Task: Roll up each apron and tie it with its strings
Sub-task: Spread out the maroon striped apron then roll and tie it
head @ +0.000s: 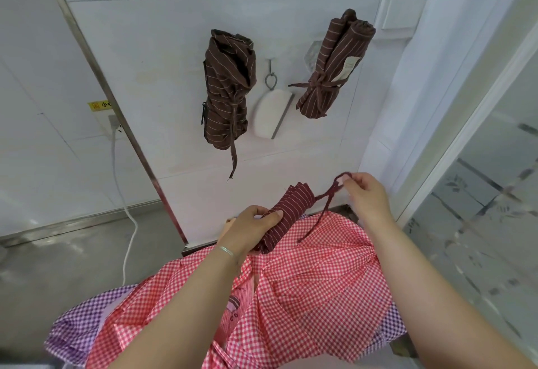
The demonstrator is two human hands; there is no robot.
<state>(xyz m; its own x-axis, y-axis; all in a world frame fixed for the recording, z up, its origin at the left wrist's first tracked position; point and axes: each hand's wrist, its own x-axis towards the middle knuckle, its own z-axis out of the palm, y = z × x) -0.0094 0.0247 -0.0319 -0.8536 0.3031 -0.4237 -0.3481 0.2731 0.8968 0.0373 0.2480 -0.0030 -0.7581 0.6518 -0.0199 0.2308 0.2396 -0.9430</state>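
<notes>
- Lying spread under both forearms, the red gingham apron [314,275] is covering most of the surface, with a purple gingham apron [75,330] showing beneath it at the left; both are looking thin, light and floppy, so they are likely needing flattening before rolling.
- Hanging on the wall above, two brown striped rolls [227,92] and [332,68] are already tied, long axes roughly vertical, the right one leaning right at its top.
- Sitting in the hands just above the red gingham, the maroon striped roll [288,217] is pointing its long axis from lower left to upper right, open end toward the wall.
- Judging it soft and prone to springing loose; gripping mid-body is looking the safest hold.
- Wrapping around the roll's lower half, the left hand [250,228] is clamping it with curled fingers and thumb.
- Pinching the maroon string [329,196] near its loop, the right hand [366,194] is holding it up and right of the roll; the string's free end is trailing down onto the gingham.
</notes>
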